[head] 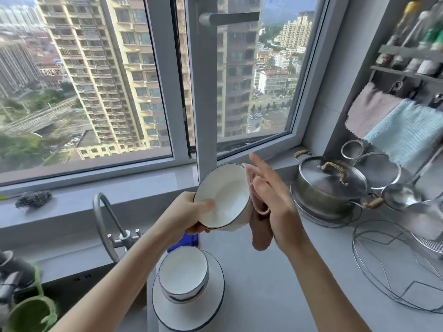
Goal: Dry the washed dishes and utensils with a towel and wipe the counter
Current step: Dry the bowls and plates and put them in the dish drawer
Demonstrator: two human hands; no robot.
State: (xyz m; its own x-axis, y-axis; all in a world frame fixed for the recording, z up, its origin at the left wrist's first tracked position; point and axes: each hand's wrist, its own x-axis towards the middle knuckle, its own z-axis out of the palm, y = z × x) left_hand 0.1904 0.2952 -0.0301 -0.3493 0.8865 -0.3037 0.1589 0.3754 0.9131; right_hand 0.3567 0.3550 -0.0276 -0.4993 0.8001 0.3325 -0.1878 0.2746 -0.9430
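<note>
A pale grey desk (282, 283) runs under a wide window (96, 80) facing tower blocks. A tap (105, 216) stands at lower left and a lidded steel pot (328, 185) at right. At mid-frame a white, dark-rimmed bowl (225, 192) is held tilted above the desk. The left hand (189, 212) has a closed grip on its rim, thumb inside. The right hand (271, 190) has a slack grip, its straight fingers pressing a pinkish towel (260, 233) to the bowl's outside.

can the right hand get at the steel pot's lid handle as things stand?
Probably yes: nothing stands between the right hand and the lidded steel pot beside it. But its straight fingers press a pink-brown towel against the white dark-rimmed bowl, so it isn't free.
</note>
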